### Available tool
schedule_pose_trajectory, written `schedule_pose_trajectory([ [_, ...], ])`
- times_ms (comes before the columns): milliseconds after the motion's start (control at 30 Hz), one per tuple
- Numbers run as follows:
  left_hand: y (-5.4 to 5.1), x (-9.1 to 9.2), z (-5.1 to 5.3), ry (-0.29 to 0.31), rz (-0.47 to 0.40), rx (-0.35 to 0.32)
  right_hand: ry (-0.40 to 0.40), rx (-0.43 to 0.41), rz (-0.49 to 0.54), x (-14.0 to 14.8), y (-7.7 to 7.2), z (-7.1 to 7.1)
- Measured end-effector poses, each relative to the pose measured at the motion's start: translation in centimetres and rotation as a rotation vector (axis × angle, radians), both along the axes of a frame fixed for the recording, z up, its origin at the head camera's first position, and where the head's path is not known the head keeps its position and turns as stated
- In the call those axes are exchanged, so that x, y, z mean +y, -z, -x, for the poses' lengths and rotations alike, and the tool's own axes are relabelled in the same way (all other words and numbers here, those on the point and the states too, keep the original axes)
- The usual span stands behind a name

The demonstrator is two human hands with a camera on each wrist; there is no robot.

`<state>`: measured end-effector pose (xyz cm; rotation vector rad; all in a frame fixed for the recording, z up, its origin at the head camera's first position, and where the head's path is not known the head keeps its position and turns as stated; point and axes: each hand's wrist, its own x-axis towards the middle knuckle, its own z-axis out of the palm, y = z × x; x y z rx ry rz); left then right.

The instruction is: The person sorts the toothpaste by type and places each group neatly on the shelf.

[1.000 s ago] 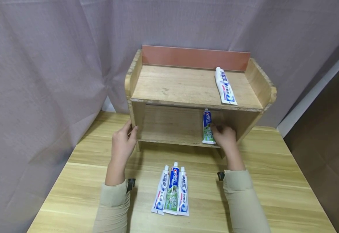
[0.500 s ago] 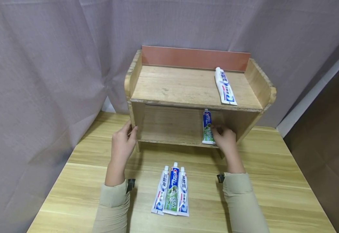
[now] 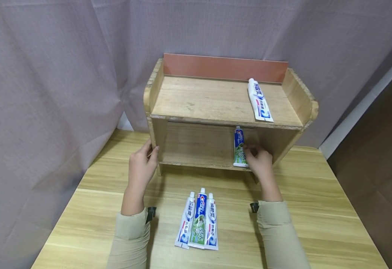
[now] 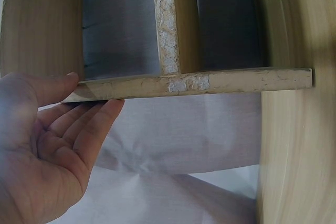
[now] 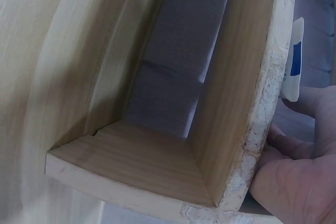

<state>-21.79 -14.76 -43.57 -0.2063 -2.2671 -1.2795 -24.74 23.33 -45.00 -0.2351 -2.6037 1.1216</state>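
A small wooden shelf (image 3: 223, 101) stands on the table. My left hand (image 3: 142, 164) grips the edge of its left side panel (image 4: 142, 85), thumb on the inner face and fingers on the outer face. Inside the lower compartment, my right hand (image 3: 260, 158) holds the right edge of a blue and green toothpaste tube (image 3: 239, 145). That tube lies on the lower board, cap toward the back. In the right wrist view, the thumb meets the end of the tube (image 5: 293, 66); part of the fingers is hidden.
On the upper board lies a white toothpaste tube (image 3: 260, 101). In front of the shelf, a blue and green toothpaste tube (image 3: 198, 220) lies between two white tubes, a left one (image 3: 185, 224) and a right one (image 3: 211, 224). A grey curtain (image 3: 64, 74) hangs behind.
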Motion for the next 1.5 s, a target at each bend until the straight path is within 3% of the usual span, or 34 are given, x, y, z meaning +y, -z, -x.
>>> schedule_pose_trajectory([
  [600,0.0,0.0,0.0,-0.001,0.004,0.0,0.015,0.025,0.009,-0.2,0.0,-1.2],
  [1500,0.0,0.0,-0.1,-0.003,-0.011,0.003,0.043,0.173,0.092,-0.9,1.3,-2.8],
])
